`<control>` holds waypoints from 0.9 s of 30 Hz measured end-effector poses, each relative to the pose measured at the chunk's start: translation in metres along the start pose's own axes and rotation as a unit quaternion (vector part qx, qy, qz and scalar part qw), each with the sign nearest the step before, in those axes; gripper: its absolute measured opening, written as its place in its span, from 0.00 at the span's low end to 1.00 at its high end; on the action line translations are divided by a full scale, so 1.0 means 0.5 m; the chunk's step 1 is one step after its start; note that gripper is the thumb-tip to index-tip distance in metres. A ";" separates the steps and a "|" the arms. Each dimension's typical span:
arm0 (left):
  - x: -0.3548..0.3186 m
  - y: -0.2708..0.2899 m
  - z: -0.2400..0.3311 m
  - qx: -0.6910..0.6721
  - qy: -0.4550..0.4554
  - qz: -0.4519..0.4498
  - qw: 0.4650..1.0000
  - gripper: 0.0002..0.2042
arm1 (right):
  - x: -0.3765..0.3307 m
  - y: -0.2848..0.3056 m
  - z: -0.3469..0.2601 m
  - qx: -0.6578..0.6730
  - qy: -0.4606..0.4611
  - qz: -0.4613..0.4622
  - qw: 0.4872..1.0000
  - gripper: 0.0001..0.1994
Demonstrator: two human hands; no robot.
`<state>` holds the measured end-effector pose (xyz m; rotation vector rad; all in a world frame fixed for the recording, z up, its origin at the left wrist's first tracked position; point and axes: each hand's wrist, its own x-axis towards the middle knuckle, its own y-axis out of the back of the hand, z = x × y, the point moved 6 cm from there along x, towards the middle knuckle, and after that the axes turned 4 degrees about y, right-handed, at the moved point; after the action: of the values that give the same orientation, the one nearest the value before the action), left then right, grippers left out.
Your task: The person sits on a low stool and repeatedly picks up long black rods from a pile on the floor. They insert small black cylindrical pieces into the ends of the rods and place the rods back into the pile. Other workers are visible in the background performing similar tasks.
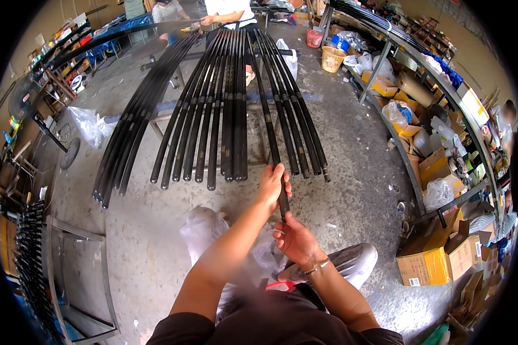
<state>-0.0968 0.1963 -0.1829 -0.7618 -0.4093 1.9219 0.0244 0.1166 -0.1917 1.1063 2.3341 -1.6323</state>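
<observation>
My left hand (273, 187) is wrapped round the lower part of a long black rod (269, 129) that slants away from me toward the far side. At the rod's near end, my right hand (298, 238) has its thumb against the tip and its fingers curled in. To the left of the held rod lies a row of similar black rods (227, 138), near ends toward me. More black rods (284, 126) lie close on its right. Farther left, a separate bunch of rods (121, 144) is fanned out.
A metal stand (158, 127) is under the rods. Beyond them stands a person in a white top (230, 8), one hand on a rod. On the right, shelving (380, 72) holds boxes and bags, with a cardboard box (423, 261) below. A fan (26, 99) stands left.
</observation>
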 end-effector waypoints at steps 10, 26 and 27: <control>0.014 0.014 -0.005 -0.019 0.012 -0.036 0.999 0.11 | 0.008 0.005 0.006 0.033 -0.024 -0.039 0.998 0.15; -0.031 0.047 -0.011 -0.028 0.053 -0.146 0.987 0.17 | 0.012 0.013 -0.002 -0.011 0.030 -0.002 0.999 0.23; -0.030 0.050 -0.011 -0.029 0.047 -0.142 0.988 0.17 | 0.006 -0.004 -0.006 0.004 0.010 -0.020 1.000 0.21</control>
<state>-0.1055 0.1715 -0.1964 -0.7850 -0.4896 1.6081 0.0222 0.1205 -0.1903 1.0892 2.3786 -1.6531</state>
